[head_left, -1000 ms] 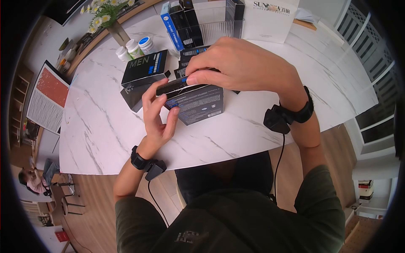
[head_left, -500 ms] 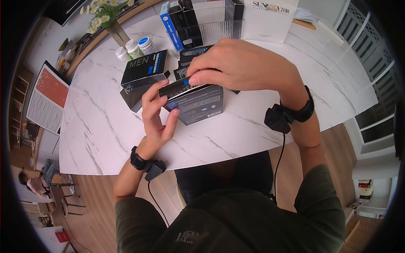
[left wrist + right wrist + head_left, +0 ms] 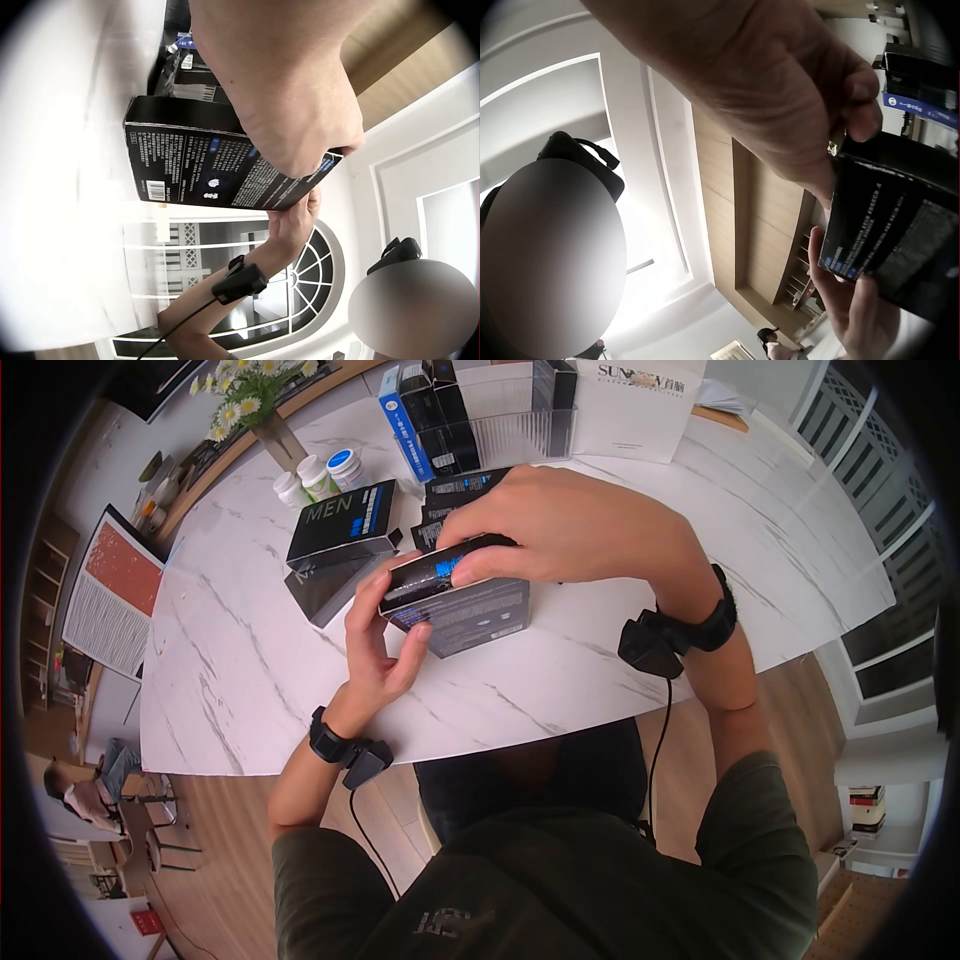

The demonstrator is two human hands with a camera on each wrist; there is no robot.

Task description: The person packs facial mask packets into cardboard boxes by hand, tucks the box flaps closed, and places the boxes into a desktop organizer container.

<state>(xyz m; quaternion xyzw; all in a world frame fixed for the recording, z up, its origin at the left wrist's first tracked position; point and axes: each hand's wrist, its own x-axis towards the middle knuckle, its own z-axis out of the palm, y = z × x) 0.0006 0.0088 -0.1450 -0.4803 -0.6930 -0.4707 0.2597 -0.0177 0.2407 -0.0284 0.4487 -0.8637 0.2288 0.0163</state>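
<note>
A black carton (image 3: 470, 622) with small print and a barcode stands upright near the middle of the marble-patterned table (image 3: 560, 670). My left hand (image 3: 378, 650) grips its left end, thumb on the near face and fingers around the far edge. From above, my right hand (image 3: 585, 525) holds the top, its thumb on the upper panel beside blue lettering; its other fingers are partly hidden behind the carton. The left wrist view shows the carton's printed face (image 3: 176, 169) below my left hand (image 3: 292, 112). In the right wrist view, both hands meet the dark carton (image 3: 900, 232).
Two stacked black boxes (image 3: 345, 520) stand left of the carton, with several white bottles (image 3: 318, 476) behind. Black packets (image 3: 455, 490) lie beyond it. Farther back are a clear ribbed bin (image 3: 515, 440) with boxes, a white bag (image 3: 635, 415) and a flower vase (image 3: 280, 442).
The carton's top panel, raised and seen at a slant before, now lies flatter and shows more blue lettering. My right hand has lowered slightly; my left fingers have closed in around the corner.
</note>
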